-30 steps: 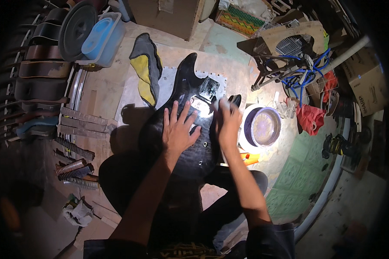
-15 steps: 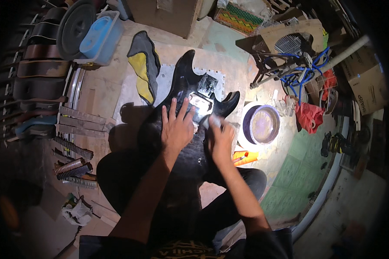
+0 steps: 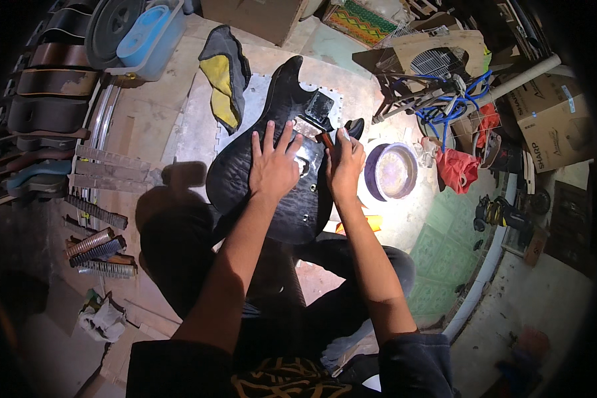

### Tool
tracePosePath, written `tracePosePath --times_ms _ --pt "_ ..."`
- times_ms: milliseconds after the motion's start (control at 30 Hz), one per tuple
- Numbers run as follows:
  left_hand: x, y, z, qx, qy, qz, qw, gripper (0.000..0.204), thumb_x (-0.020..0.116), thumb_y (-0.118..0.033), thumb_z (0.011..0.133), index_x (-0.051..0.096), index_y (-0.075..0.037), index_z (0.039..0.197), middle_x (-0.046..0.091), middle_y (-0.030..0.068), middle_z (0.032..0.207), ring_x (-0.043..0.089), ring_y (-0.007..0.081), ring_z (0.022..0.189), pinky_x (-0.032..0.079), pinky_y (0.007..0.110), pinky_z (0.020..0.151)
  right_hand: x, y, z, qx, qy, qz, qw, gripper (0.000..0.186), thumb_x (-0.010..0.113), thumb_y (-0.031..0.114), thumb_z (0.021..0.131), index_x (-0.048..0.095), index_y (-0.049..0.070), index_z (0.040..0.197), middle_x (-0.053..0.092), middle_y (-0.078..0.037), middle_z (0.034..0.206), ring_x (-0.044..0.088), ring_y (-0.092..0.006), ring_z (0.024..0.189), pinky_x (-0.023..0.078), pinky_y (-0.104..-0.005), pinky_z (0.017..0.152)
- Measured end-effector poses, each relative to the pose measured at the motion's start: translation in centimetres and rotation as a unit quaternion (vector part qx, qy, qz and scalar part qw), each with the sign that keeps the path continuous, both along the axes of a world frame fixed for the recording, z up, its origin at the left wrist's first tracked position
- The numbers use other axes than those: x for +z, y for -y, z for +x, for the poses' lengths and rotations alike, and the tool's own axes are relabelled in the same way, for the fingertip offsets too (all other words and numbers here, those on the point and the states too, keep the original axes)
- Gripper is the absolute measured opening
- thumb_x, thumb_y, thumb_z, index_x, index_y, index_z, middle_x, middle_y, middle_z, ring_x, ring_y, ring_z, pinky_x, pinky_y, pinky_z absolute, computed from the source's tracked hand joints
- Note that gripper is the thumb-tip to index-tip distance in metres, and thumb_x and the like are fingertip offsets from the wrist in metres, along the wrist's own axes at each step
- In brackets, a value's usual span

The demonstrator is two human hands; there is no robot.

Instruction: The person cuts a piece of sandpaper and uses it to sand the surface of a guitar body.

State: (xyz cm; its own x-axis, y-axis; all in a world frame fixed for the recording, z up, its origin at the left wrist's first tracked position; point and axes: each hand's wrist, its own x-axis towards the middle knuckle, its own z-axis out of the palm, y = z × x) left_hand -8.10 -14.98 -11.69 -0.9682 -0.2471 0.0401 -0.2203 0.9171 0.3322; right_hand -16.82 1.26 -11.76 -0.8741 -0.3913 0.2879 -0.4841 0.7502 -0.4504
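Observation:
A black electric guitar body (image 3: 288, 212) with a dark wood-grain top lies across my lap, its horns pointing away from me. Flat on its middle rests my left hand (image 3: 275, 166), open, fingers apart. At the edge beside the right-hand horn, my right hand (image 3: 345, 166) is closed around a small reddish-brown piece (image 3: 325, 140); the fingers hide most of it, so its kind cannot be told. Between the hands are cut-out cavities, one holding a bright patch (image 3: 305, 129). Farther up, a dark glossy square (image 3: 320, 106) sits by the neck end.
A purple-rimmed round bowl (image 3: 410, 171) stands right of the body. Beyond the body to the left lies a black and yellow cloth (image 3: 220, 89). Curved dark guitar parts (image 3: 50, 113) line the left. Blue cable (image 3: 438, 119), a red bag (image 3: 456, 170) and cartons (image 3: 547, 126) crowd the right.
My right hand has slid a little farther away along the body's edge and is no longer blurred; the reddish-brown piece now shows. My left hand stays in place. The whole view has shifted slightly.

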Motion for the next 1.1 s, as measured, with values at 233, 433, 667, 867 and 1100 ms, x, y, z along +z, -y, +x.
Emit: tracePosePath --times_ms 233,433,667,867,1100 --pt "0.1 -0.3 0.2 -0.007 0.004 0.024 1.0 0.06 0.063 -0.018 0.088 0.058 -0.021 0.148 0.035 0.0047 0.168 0.028 0.0381 0.154 0.02 0.063 0.125 -0.4 -0.6 -0.3 -0.002 0.008 -0.001 1.0 0.061 0.077 0.004 0.087 0.055 0.011 0.143 0.057 -0.023 0.124 0.056 -0.0417 0.114 0.044 -0.0482 0.1" --pt "-0.8 0.5 1.0 -0.001 0.008 -0.025 1.0 0.06 0.063 -0.017 0.088 0.058 -0.022 0.148 0.036 0.0036 0.167 0.027 0.0369 0.155 0.019 0.062 0.125 0.2 -3.7 1.4 -0.054 0.145 -0.217 0.964 0.058 0.074 0.01 0.092 0.051 -0.001 0.144 0.059 -0.024 0.134 0.057 -0.0369 0.126 0.043 -0.0448 0.11" --pt "-1.1 -2.6 -1.4 -0.044 -0.026 -0.009 0.999 0.062 0.06 -0.014 0.086 0.057 -0.019 0.148 0.04 0.0066 0.165 0.029 0.0382 0.154 0.021 0.061 0.125 -11.6 -16.9 7.4 -0.352 0.247 -0.417 0.801 0.051 0.072 0.021 0.093 0.058 -0.008 0.133 0.068 -0.016 0.12 0.063 -0.0225 0.109 0.049 -0.0346 0.096" --pt "-1.6 5.6 3.8 0.023 0.023 -0.03 0.999 0.069 0.059 -0.05 0.099 0.045 -0.014 0.157 0.033 0.0227 0.166 0.028 0.0438 0.154 0.019 0.063 0.124 -8.3 -10.2 7.3 -0.317 0.294 -0.468 0.771 0.048 0.078 0.021 0.085 0.063 -0.003 0.123 0.071 -0.021 0.114 0.069 -0.0294 0.105 0.053 -0.0391 0.092" --pt "-1.8 11.9 8.6 0.14 0.105 0.15 0.973 0.101 0.058 -0.069 0.095 0.034 0.006 0.158 0.034 0.034 0.16 0.032 0.0453 0.151 0.025 0.046 0.125 -6.6 -9.3 10.7 -0.364 0.402 -0.445 0.713 0.06 0.077 0.038 0.078 0.06 0.006 0.126 0.068 -0.024 0.12 0.066 -0.0384 0.114 0.05 -0.0491 0.097"
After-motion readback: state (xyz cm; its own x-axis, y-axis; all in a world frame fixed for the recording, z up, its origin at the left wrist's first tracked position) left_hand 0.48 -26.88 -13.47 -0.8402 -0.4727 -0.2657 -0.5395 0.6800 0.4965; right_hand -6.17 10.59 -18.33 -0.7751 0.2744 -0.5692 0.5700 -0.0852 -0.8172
